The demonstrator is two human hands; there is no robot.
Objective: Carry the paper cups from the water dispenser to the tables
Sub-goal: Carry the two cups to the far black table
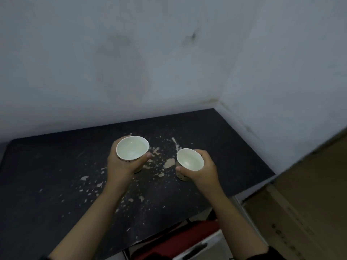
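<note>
Two white paper cups are held over a dark table (47, 175) whose top is chipped and speckled. My left hand (122, 164) wraps around the left paper cup (132, 148), thumb on its near side. My right hand (202, 171) grips the right paper cup (190, 159) from its right side. Both cups stand upright with their mouths open toward me; they seem to hold clear water. Whether their bases touch the tabletop I cannot tell, since the hands cover the lower parts.
The table stands in a corner of pale walls (150, 62), one behind it and one to the right. A red chair seat (180, 239) shows below the table's near edge. A brown cardboard box (304, 203) stands at the right.
</note>
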